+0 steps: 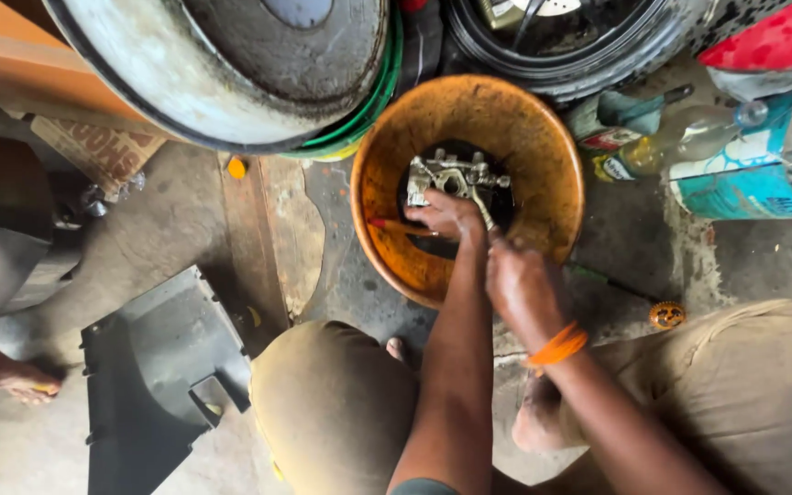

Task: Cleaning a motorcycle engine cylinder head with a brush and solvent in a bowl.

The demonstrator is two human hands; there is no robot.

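An orange bowl (pixel 524 137) stands on the concrete floor with dark liquid at its bottom. A silver metal engine part (pixel 451 176) with several ports lies in that liquid. My left hand (pixel 446 217) rests over the part and holds a thin red-handled brush (pixel 401 226) that points left across the bowl. Just behind it, my right hand (pixel 520 284) is closed on something thin near the bowl's near rim; what it holds is hidden. An orange band circles my right wrist (pixel 558 346). Both my knees frame the bowl.
A large dirty tyre and rim (pixel 231 64) and a second wheel (pixel 570 37) lean at the back. Bottles (pixel 680 137) and a teal can (pixel 744 183) stand at right. A grey plastic panel (pixel 153 367) lies at left, another person's foot (pixel 11 376) beside it. A small orange gear (pixel 667 315) lies on the floor.
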